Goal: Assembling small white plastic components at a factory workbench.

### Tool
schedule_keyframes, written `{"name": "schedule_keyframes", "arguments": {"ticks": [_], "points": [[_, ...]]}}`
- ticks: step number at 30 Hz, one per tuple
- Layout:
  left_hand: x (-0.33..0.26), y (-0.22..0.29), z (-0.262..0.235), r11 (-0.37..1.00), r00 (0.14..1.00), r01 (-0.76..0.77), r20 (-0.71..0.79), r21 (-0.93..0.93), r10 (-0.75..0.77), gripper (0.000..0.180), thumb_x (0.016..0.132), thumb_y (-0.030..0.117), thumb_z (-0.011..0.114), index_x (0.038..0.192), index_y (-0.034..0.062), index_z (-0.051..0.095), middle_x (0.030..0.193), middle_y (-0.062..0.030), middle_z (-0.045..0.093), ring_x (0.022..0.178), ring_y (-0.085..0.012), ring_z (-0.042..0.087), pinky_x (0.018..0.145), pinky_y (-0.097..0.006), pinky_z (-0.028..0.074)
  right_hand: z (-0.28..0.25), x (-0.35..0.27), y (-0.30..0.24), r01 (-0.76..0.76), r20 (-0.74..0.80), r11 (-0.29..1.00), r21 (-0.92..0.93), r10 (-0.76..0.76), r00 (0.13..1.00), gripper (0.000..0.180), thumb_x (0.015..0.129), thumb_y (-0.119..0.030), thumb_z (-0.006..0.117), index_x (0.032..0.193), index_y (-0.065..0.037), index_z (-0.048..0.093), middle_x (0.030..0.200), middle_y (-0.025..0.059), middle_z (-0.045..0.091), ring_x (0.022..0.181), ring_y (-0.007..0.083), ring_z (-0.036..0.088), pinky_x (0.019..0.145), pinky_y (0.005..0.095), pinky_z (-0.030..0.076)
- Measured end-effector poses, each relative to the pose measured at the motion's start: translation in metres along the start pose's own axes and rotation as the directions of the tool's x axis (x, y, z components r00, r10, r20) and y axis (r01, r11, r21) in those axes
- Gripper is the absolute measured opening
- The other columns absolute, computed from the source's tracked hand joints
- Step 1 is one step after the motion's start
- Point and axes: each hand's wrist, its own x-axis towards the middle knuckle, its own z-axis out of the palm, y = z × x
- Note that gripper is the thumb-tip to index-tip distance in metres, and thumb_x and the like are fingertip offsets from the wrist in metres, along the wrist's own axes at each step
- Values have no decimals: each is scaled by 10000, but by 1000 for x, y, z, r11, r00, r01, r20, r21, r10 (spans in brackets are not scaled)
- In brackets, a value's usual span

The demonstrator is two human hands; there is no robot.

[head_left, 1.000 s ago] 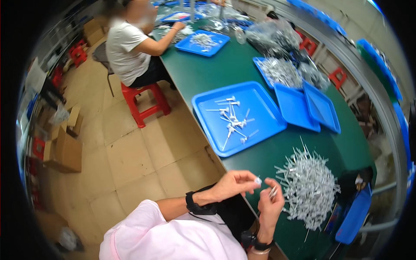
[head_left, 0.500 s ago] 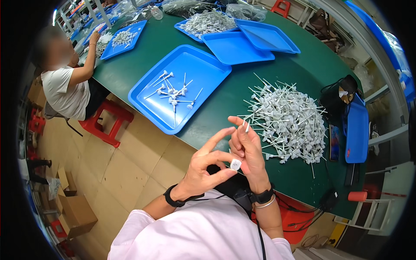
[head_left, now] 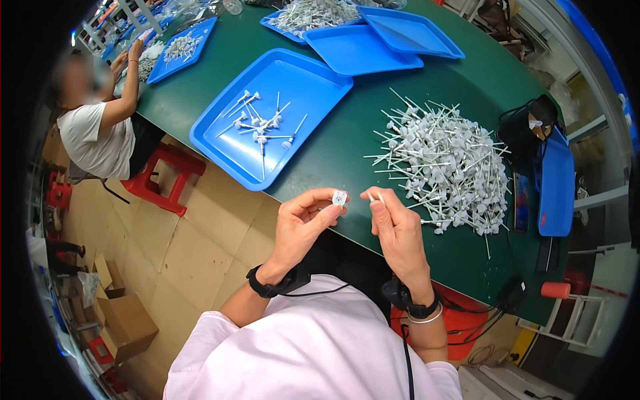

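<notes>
Between the thumb and index finger of my left hand (head_left: pixel 301 225) is a small white plastic part (head_left: pixel 339 197), its face with a grey centre turned up. My right hand (head_left: pixel 401 233) is beside it, a gap between the two, and pinches a thin pale pointed piece (head_left: pixel 379 198); its kind is too small to make out. Both hands are at the table's near edge. To the right of my right hand lies a big heap of white parts with thin stems (head_left: pixel 450 167). Several similar stemmed parts (head_left: pixel 261 130) lie in a blue tray (head_left: pixel 293 77) ahead of my left hand.
More blue trays (head_left: pixel 363 53) overlap at the far side, near a tray heaped with white parts (head_left: pixel 310 17). Right of the heap are a phone (head_left: pixel 521 200), a black bag (head_left: pixel 530 130) and another blue tray (head_left: pixel 555 193). A co-worker (head_left: pixel 100 127) sits at the left by a red stool (head_left: pixel 167 177).
My hands have moved apart and slightly forward. The left has raised the white part; the right has turned and drawn its fingers together. The co-worker's arms have shifted.
</notes>
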Motion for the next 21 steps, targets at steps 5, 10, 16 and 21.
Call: {"name": "schedule_keyframes", "arguments": {"ticks": [5,10,16,21], "points": [[1,-5,5,998,998,-56,-12,-3,56,215,914,80,634,1115,2,638,1143,-109,664,976,-167,669,745,-241,530,-3,-6,-10,70,-26,954,-290,-81,996,254,988,-283,538,1068,-50,602,828,174,654,689,368,631,565,411,467],[0,-6,9,998,998,-54,-20,-20,53,210,915,66,636,1112,-5,627,1164,-107,654,968,-127,647,745,-219,521,-2,-10,-15,113,-23,952,-284,-125,992,191,950,-221,594,1025,-48,618,803,131,596,651,341,608,557,412,460],[-1,-11,6,998,998,-55,-15,-4,55,218,909,37,638,1119,-14,617,1160,-110,655,949,-101,622,747,-218,517,6,-14,-19,164,-29,909,-382,-189,982,154,884,-136,659,1024,-78,633,780,96,529,618,300,598,536,404,459],[-3,-12,8,996,996,-86,-25,5,86,232,900,22,649,1126,-24,619,1137,-109,659,950,-107,625,774,-224,522,10,-13,-21,185,-41,853,-488,-234,971,173,870,-148,672,1027,-93,627,767,81,514,603,259,599,518,383,464]]}}
